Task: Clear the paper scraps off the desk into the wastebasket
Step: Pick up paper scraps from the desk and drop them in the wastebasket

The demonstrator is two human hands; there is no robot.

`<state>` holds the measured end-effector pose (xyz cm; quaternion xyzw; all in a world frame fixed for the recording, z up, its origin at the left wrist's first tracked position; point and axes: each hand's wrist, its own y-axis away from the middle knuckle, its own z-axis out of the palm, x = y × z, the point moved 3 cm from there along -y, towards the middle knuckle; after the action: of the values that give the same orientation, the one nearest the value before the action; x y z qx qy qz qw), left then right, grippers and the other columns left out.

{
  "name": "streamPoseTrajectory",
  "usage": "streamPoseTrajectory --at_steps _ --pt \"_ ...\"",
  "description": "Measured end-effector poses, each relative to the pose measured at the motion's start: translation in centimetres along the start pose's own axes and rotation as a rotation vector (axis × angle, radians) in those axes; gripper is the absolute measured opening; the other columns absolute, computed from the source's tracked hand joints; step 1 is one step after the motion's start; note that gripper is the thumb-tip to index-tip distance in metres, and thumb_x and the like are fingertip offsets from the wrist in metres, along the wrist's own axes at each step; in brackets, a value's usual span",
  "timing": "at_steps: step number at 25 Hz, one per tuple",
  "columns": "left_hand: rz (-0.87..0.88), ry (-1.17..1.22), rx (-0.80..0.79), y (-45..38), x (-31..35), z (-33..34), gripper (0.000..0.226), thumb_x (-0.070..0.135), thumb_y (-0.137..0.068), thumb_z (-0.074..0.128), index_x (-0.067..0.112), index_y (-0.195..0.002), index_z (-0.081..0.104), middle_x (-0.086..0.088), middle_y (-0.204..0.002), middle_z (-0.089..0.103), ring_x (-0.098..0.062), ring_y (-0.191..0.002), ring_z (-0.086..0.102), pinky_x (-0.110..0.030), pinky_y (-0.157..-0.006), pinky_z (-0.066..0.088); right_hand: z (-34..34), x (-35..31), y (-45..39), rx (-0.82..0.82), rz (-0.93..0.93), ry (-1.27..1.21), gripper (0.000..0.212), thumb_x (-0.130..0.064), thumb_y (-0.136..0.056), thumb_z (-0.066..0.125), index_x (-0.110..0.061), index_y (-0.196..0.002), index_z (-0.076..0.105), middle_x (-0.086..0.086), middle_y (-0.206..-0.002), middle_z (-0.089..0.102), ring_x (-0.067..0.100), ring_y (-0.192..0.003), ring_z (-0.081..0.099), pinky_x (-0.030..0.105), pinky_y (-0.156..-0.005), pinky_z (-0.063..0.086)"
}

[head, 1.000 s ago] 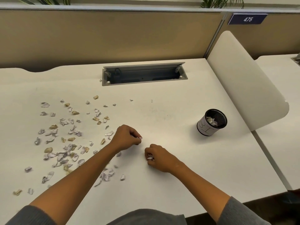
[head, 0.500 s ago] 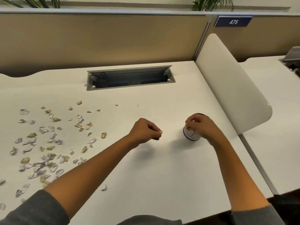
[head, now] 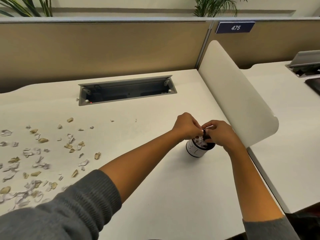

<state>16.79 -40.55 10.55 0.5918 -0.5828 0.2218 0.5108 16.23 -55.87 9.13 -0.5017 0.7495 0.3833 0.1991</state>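
The desk [head: 147,179] carries scraps [head: 34,158] scattered along its left edge (white and tan), and a wastebasket [head: 196,150] near its right edge.

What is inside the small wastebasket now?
White paper scraps lie inside the wastebasket. The left hand and right hand above it cover part of the opening, so its depth stays hidden.

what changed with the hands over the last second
Both hands left the desk and now meet over the wastebasket; the left hand arrived after the right hand. Whether either grip has released its scrap is unclear. The scattered paper scraps and wastebasket stayed put.
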Motion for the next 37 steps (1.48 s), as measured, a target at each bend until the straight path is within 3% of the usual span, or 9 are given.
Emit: streamPoseTrajectory --at_steps 4,9,13,17,20,24,31,34,37 --pt "0.033 -0.038 -0.008 -0.4 0.2 1.0 0.017 0.001 -0.068 0.075 0.009 -0.083 0.078 0.003 -0.063 0.065 -0.003 -0.048 0.054 -0.009 -0.035 0.035 -0.4 0.2 -0.2 0.017 -0.016 0.022 0.030 -0.006 -0.092 0.053 -0.030 -0.081 0.067 0.006 -0.102 0.073 0.025 -0.094 0.070 0.048 -0.087 0.058" --pt "0.124 -0.021 -0.003 0.1 -0.1 1.0 0.038 -0.008 -0.069 0.060 0.012 -0.095 0.079 -0.006 -0.088 0.076 -0.015 -0.081 0.069 -0.021 -0.063 0.055 0.0 0.2 0.0 0.035 0.001 0.013 0.034 0.001 -0.089 0.048 -0.026 -0.085 0.067 0.005 -0.099 0.073 0.026 -0.095 0.070 0.048 -0.086 0.059" --pt "0.137 0.063 -0.012 0.7 -0.5 0.4 0.052 -0.011 -0.074 0.044 0.010 -0.112 0.072 -0.008 -0.111 0.073 -0.015 -0.101 0.066 -0.022 -0.081 0.053 0.3 -0.4 0.7 0.099 -0.025 0.041 0.041 0.007 -0.084 0.044 -0.025 -0.090 0.068 0.005 -0.102 0.073 0.024 -0.096 0.069 0.044 -0.086 0.059" --pt "0.143 0.188 0.148 2.3 -1.4 -1.8 0.047 -0.010 -0.080 0.043 0.009 -0.113 0.071 -0.008 -0.110 0.073 -0.012 -0.104 0.067 -0.020 -0.087 0.052 0.9 -1.6 1.5 0.150 -0.106 -0.017 0.037 0.004 -0.087 0.045 -0.023 -0.093 0.070 -0.002 -0.100 0.073 0.018 -0.097 0.070 0.034 -0.088 0.056" --pt "0.172 0.270 0.348 4.6 -3.4 -5.1 0.041 -0.008 -0.080 0.047 0.011 -0.104 0.074 -0.004 -0.099 0.075 -0.007 -0.093 0.070 -0.013 -0.082 0.053 3.6 -4.0 2.6 0.080 -0.214 -0.063 0.033 -0.003 -0.092 0.049 -0.028 -0.093 0.070 -0.009 -0.096 0.072 0.010 -0.086 0.070 0.023 -0.078 0.054" --pt "0.082 0.289 0.500 7.9 -8.8 -9.5 0.037 -0.005 -0.081 0.049 0.015 -0.095 0.076 0.004 -0.093 0.075 -0.002 -0.089 0.069 -0.006 -0.075 0.050 9.9 -6.7 4.4 -0.076 -0.307 -0.097 0.027 -0.006 -0.095 0.052 -0.025 -0.096 0.070 -0.007 -0.097 0.071 0.007 -0.084 0.069 0.029 -0.083 0.057" --pt "-0.128 0.402 0.723 14.5 -19.3 -16.8 0.034 -0.004 -0.081 0.054 0.020 -0.088 0.076 0.006 -0.091 0.075 -0.006 -0.091 0.070 -0.023 -0.085 0.054 23.0 -8.4 8.6 -0.402 -0.391 0.060 0.019 -0.016 -0.095 0.055 -0.022 -0.111 0.063 -0.004 -0.106 0.066 0.018 -0.090 0.066 0.022 -0.067 0.053" --pt "-0.203 0.538 0.808 17.5 -22.9 -19.4 0.034 -0.005 -0.082 0.056 0.021 -0.089 0.075 0.004 -0.095 0.075 -0.011 -0.097 0.070 -0.030 -0.087 0.056 28.3 -9.1 9.5 -0.448 -0.416 0.264 0.037 -0.026 -0.095 0.060 -0.015 -0.129 0.051 0.005 -0.127 0.053 0.022 -0.111 0.058 0.032 -0.092 0.047" --pt "-0.230 0.681 0.897 20.1 -25.6 -21.4 0.031 -0.008 -0.083 0.056 0.014 -0.095 0.074 -0.003 -0.102 0.073 -0.017 -0.100 0.069 -0.035 -0.091 0.056 32.1 -10.2 10.1 -0.458 -0.468 0.321 0.045 -0.029 -0.098 0.055 -0.008 -0.136 0.043 0.012 -0.136 0.041 0.030 -0.120 0.052 0.033 -0.100 0.040"
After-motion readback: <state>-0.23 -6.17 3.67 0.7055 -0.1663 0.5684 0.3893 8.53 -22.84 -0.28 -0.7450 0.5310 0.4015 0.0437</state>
